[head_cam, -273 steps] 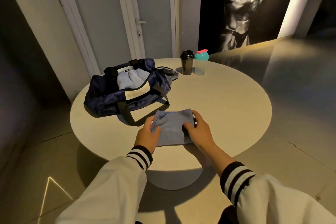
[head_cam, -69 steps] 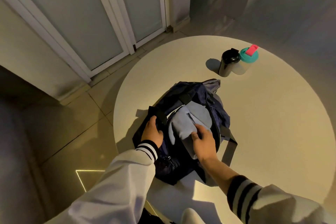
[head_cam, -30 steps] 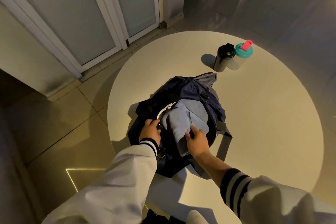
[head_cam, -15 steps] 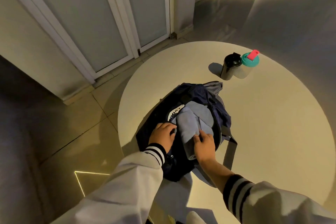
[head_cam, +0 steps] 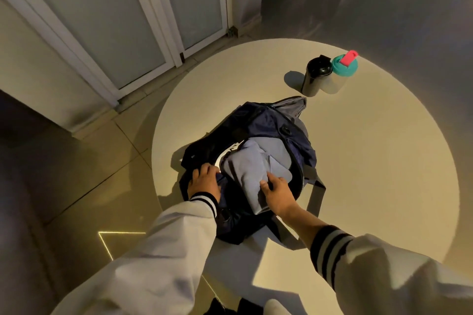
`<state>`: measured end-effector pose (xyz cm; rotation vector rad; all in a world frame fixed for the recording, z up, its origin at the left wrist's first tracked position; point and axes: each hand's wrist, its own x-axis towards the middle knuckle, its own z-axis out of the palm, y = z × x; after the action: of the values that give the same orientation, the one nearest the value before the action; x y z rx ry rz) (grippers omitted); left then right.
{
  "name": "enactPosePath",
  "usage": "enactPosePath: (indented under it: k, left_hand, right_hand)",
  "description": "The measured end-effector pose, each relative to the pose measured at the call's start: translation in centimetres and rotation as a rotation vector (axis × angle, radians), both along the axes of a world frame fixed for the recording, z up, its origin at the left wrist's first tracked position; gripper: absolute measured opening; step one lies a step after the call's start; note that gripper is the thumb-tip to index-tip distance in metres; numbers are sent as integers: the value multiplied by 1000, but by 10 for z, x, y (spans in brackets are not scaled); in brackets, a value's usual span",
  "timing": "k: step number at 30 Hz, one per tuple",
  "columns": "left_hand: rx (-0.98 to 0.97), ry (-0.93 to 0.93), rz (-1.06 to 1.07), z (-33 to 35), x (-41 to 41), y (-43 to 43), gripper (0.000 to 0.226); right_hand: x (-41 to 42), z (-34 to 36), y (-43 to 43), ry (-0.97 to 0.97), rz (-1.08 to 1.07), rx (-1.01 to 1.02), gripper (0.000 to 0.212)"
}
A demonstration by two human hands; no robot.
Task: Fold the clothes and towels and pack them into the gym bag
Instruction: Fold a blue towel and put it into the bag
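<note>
A navy gym bag [head_cam: 268,123] lies open on the round table [head_cam: 371,174]. Folded light blue cloths [head_cam: 245,169] fill its opening, a further one [head_cam: 277,151] lying behind. My left hand [head_cam: 204,183] grips the bag's left rim and holds it apart. My right hand [head_cam: 277,194] rests on the near end of the top folded cloth, fingers pressing it down into the bag. A grey strap [head_cam: 316,194] of the bag trails onto the table to the right.
A black shaker bottle [head_cam: 313,79] and a clear bottle with a teal lid and pink spout [head_cam: 341,71] stand together at the table's far side. Glass doors [head_cam: 128,20] and tiled floor [head_cam: 89,174] lie to the left, past the table edge.
Since nine seconds ago the folded blue cloth went from the table into the bag. Over the last second my left hand stayed at the bag's left rim while my right kept pressing the cloth.
</note>
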<state>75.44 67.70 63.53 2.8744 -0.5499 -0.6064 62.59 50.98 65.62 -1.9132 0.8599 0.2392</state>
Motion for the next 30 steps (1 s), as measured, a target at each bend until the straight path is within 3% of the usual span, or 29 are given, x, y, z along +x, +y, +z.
enactPosePath:
  k: [3, 7, 10, 13, 15, 23, 26, 30]
  left_hand:
    - [-18, 4, -2, -1, -2, 2, 37]
    - [-117, 17, 61, 2, 3, -3, 26]
    - [-50, 38, 44, 9, 7, -8, 21]
    - [97, 87, -27, 10, 1, -11, 64]
    - [115, 57, -35, 6, -2, -10, 70]
    - [-53, -29, 18, -8, 2, -5, 19]
    - [-136, -8, 94, -2, 1, -5, 14]
    - [-309, -59, 214, 16, 3, -1, 13]
  right_hand:
    - [0, -4, -2, 16, -6, 9, 23]
    - [2, 9, 3, -2, -25, -21, 36]
    - [0, 17, 8, -78, -108, -61, 37]
    - [-2, 22, 13, -146, -183, -100, 38]
    - [-3, 22, 15, -151, -199, -115, 44]
    - [6, 19, 14, -86, -182, -105, 52]
    - [6, 24, 18, -187, -133, -192, 44]
    - [11, 19, 25, -222, 132, -272, 34]
